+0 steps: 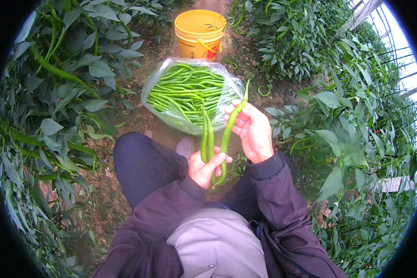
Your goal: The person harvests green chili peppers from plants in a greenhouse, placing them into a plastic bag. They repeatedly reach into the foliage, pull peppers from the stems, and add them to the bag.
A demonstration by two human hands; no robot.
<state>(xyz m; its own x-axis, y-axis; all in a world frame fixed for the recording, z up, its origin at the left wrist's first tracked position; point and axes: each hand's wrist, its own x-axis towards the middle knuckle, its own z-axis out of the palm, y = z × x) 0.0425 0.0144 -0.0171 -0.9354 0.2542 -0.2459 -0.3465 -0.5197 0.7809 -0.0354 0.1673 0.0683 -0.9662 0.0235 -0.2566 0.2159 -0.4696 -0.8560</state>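
My left hand (204, 168) is closed around the lower ends of several long green chili peppers. Two slim, straight peppers (208, 139) rise side by side from its fist. A longer, bumpier green chili pepper (229, 126) leans to the right, its lower part pinned under my left thumb. Behind that pepper's upper part is my right hand (255, 132), palm showing and fingers loosely spread, touching or nearly touching it. Just beyond both hands, a clear plastic bag (151, 76) lies wide open, filled with green chili peppers (185, 90) mostly laid lengthwise.
A yellow bucket (186, 39) with a handle stands behind the bag. Leafy pepper plants (99, 65) with hanging peppers line the left side; more plants (338, 106) crowd the right. A curled pepper (264, 91) lies on the soil. My bent knee (139, 160) is left of my hands.
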